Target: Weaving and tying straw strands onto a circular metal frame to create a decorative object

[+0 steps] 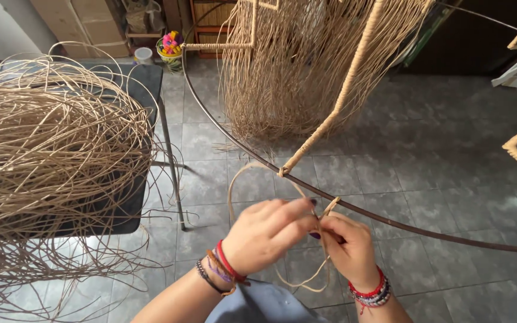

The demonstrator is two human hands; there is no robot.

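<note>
1. Grey stone-look floor tiles [426,149] fill the head view, matt and square-jointed. All positions below are taken from the dark metal hoop [390,222], a thin curved rod crossing the frame from upper left to right.

2. Left hand [267,233]: just below the hoop, fingers curled and pressed together, pinching a cane strand [252,169]. Right hand [348,248]: touching the left, also just below the hoop, fingertips closed on the same strand where it meets the rod. Both wrists carry bead and thread bracelets.

3. The cane strand is pale, flat and flexible. It loops up left of the hands and hangs in a second loop below them, away from the hoop.

4. A cane-wrapped spoke [342,96], spirally bound and ribbed, joins the hoop just left of the hands and rises away from it. Behind it hangs a curtain of loose cane fibres [282,72], fine and frayed at the ends.

5. Well left of the hoop, a dark desk [145,78] carries a tangled cane bundle [49,149], wiry and springy.

6. Judgement: step in hand appears to be starting a wrap or knot on the hoop. The next move likely calls for steady tension and tight, even turns, with the slack loop kept from snagging.
</note>
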